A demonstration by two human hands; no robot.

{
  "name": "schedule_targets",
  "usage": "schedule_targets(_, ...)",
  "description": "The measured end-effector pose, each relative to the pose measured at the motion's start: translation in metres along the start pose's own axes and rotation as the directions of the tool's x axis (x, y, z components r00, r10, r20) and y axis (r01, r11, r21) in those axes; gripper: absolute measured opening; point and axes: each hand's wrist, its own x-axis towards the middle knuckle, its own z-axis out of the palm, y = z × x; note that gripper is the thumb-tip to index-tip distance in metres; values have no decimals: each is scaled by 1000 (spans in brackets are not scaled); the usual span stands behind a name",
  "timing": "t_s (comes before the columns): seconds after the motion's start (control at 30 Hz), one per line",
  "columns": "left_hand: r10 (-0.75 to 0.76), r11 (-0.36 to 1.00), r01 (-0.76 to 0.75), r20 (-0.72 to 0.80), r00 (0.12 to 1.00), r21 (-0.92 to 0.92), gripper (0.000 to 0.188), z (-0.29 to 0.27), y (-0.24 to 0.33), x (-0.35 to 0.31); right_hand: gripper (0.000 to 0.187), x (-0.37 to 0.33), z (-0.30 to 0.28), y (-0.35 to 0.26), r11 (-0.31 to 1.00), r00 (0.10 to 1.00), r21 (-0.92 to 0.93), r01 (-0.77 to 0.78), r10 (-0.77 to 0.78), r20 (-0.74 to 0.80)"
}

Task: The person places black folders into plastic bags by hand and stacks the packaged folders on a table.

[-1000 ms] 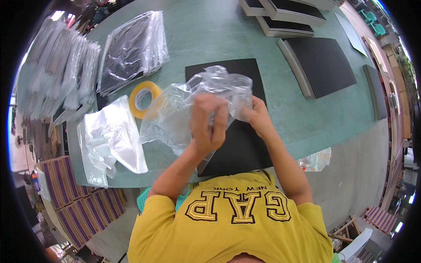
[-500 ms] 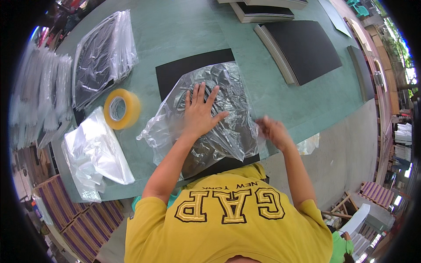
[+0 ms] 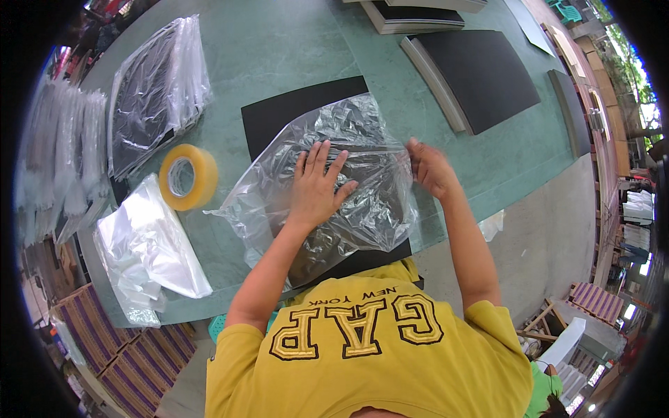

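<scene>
A black sheet or board [image 3: 306,104] lies on the table in front of me, most of it under a crumpled clear plastic bag [image 3: 279,174]. My left hand [image 3: 318,184] rests flat on the plastic with its fingers spread. At the right edge of the bag, my right hand [image 3: 430,167] is closed in a pinch on the plastic, pulling it into creases. The board's far and near edges show beyond the plastic. Whether the board is inside the bag or beneath it, I cannot tell.
Left of the bag stand a roll of yellowish tape [image 3: 188,177], a pile of flat clear bags [image 3: 153,244] and a plastic-wrapped black stack [image 3: 157,97]. A stack of black boards [image 3: 477,80] sits at the far right of the green table [image 3: 279,42].
My right hand has moved up along the bag's right edge, drawing the plastic taut there. My left hand stays flat, slightly shifted. The whole view has moved a little.
</scene>
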Motion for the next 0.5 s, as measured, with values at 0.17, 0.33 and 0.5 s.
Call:
schedule_targets(0.17, 5, 1000, -5, -9, 1000, 0, 50, 1, -1, 0, 24, -1, -17, 1, 907, 971, -409, -98, 178, 162)
schedule_targets(0.33, 7, 998, -10, -51, 999, -57, 43, 2, 0, 1, 29, 0, -17, 12, 955, 988, -288, -64, 102, 118)
schedule_targets(0.5, -307, 734, 321, 130, 943, -599, 24, -44, 23, 10, 29, -22, 2, -5, 879, 958, -435, 197, -77, 278)
